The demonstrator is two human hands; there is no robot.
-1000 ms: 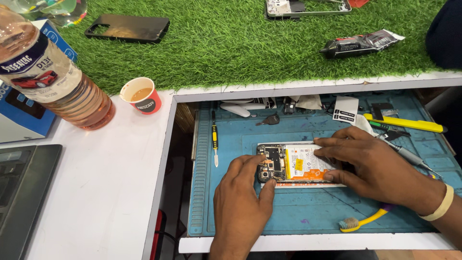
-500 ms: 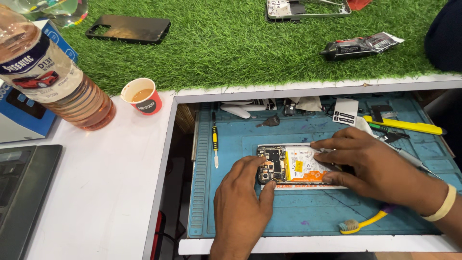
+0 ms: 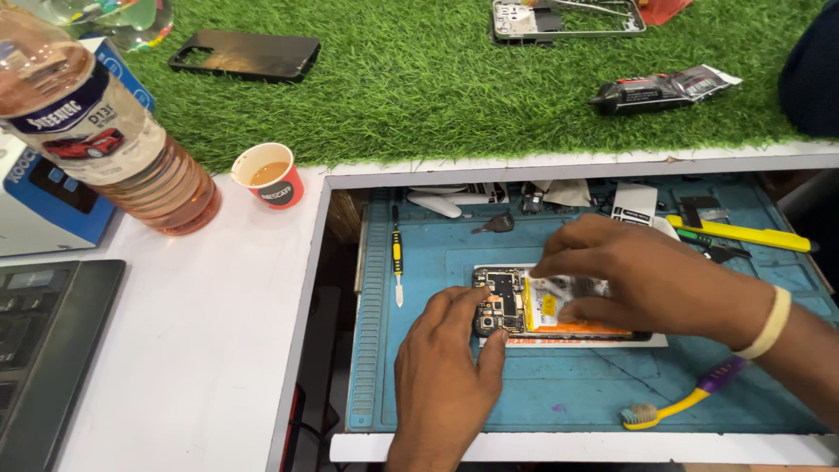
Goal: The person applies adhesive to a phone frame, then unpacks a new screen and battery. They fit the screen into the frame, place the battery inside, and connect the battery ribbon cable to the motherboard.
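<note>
An opened phone (image 3: 502, 301) lies with its back cover off on a white card on the blue repair mat (image 3: 437, 262). Its circuit board and yellow-and-white battery (image 3: 551, 306) are exposed. My left hand (image 3: 446, 371) comes from below, and its thumb and forefinger steady the phone's camera end. My right hand (image 3: 647, 280) arches over the battery from the right. Its forefinger is on the battery's far edge and its thumb is on the near side, gripping it. A pale band circles that wrist.
On the mat lie a yellow-handled screwdriver (image 3: 397, 258), a yellow pry tool (image 3: 738, 233), a toothbrush (image 3: 677, 404) and small parts. The white bench to the left holds a paper cup (image 3: 269, 175), a bottle (image 3: 105, 131) and a laptop (image 3: 44, 341). A black phone (image 3: 245, 54) and a phone frame (image 3: 568, 17) rest on green turf.
My right hand has lifted from lying flat over the battery and now arches on its fingertips, so more of the battery shows. My left hand stays at the camera end.
</note>
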